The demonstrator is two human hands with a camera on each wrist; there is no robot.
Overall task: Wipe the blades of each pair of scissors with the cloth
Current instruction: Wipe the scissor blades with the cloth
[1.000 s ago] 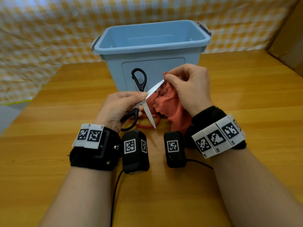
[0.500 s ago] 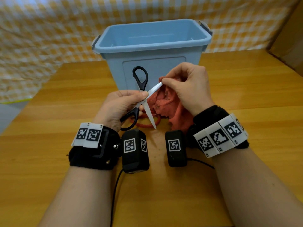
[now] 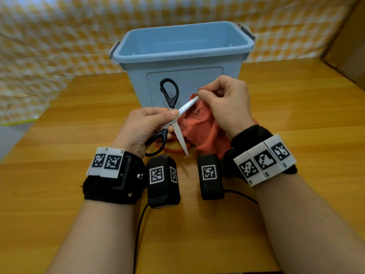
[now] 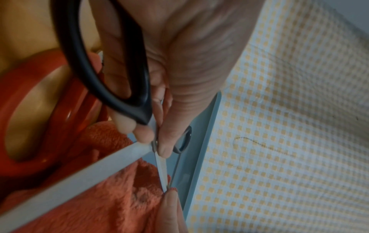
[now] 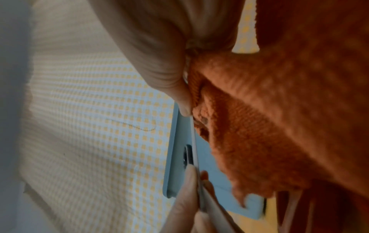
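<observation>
Black-handled scissors (image 3: 171, 117) (image 4: 111, 88) are held spread wide, pinched at the pivot by my left hand (image 3: 150, 127). One blade (image 3: 187, 106) points up right, the other (image 3: 180, 138) down toward the table. My right hand (image 3: 223, 103) pinches the orange-red cloth (image 3: 199, 127) (image 5: 269, 126) around the tip of the upper blade (image 5: 194, 141). The cloth hangs from that hand to the table. Red-handled scissors (image 3: 173, 149) (image 4: 40, 110) lie on the table beneath, mostly covered by the cloth and hands.
A light blue plastic bin (image 3: 181, 56) stands just behind the hands on the wooden table (image 3: 59, 135). A yellow checked fabric (image 3: 49, 36) hangs at the back. A cardboard box (image 3: 347, 46) sits at the far right.
My right hand with the cloth has slid a little along the upper blade toward its tip. The left hand and scissors stay almost still.
</observation>
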